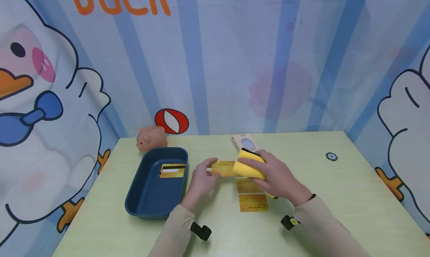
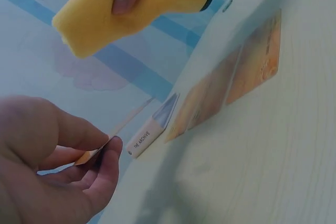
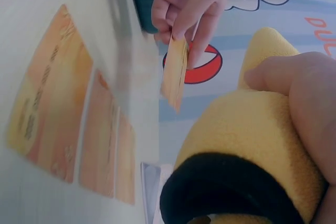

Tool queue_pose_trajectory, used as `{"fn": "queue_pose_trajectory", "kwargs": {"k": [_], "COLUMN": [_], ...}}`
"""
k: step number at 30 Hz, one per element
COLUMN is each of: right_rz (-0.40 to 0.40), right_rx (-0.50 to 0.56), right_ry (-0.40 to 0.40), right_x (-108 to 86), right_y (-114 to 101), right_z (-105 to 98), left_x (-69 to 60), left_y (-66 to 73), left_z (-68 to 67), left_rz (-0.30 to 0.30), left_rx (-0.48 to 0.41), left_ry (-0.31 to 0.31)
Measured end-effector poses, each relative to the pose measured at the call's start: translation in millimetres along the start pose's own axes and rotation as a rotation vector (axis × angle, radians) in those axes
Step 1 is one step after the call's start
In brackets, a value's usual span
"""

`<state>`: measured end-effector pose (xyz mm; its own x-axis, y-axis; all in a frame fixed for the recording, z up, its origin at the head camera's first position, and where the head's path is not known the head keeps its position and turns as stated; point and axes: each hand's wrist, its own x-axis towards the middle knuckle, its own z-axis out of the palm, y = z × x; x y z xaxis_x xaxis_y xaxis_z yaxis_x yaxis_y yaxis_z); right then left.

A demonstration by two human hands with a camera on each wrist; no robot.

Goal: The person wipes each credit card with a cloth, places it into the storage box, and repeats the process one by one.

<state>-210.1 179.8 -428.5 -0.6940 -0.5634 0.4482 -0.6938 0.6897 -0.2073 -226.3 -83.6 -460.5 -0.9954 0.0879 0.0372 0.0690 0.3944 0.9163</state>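
Note:
My left hand [image 1: 203, 178] pinches a gold card [image 1: 223, 168] by its left end, held above the table. A folded yellow cloth [image 1: 248, 166] with a dark edge is gripped in my right hand [image 1: 279, 175], just right of that card. Below the hands, gold cards [image 1: 253, 203] lie in a column on the table; the cloth and right hand partly cover the upper part. In the right wrist view, three cards [image 3: 52, 98] show side by side. The left wrist view shows the held card [image 2: 126, 121] nearly edge-on, apart from the cloth [image 2: 131, 11].
A blue tray [image 1: 152, 197] stands left, with a gold card [image 1: 172, 171] showing its dark stripe inside. Behind it sits a pink piggy bank [image 1: 152, 138]. A small white box [image 1: 244, 141] lies at the back, and a round dark disc [image 1: 331, 156] at the right.

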Motion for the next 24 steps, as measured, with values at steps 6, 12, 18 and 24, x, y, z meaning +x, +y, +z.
{"fn": "queue_pose_trajectory", "kwargs": {"k": [6,12,18,24], "right_rz": [-0.027,-0.064,-0.081,-0.087], "right_rx": [0.024,0.023,0.040,0.032], "right_ry": [0.008,0.013,0.012,-0.001], "right_x": [11.1,18.7,23.5,21.8], "right_y": [-10,-16,-20,-23], "right_z": [2,6,11,16], "left_x": [-2.6,-4.3,-6.4,-8.7], "left_y": [3.8,9.9,12.5,13.6], "left_z": [3.5,6.5,8.2,8.6], "left_rz": [0.022,0.070,0.064,0.040], "left_rx": [-0.123,-0.159,-0.271,-0.305], "left_ry": [-0.078,-0.132,-0.228,-0.268]}}
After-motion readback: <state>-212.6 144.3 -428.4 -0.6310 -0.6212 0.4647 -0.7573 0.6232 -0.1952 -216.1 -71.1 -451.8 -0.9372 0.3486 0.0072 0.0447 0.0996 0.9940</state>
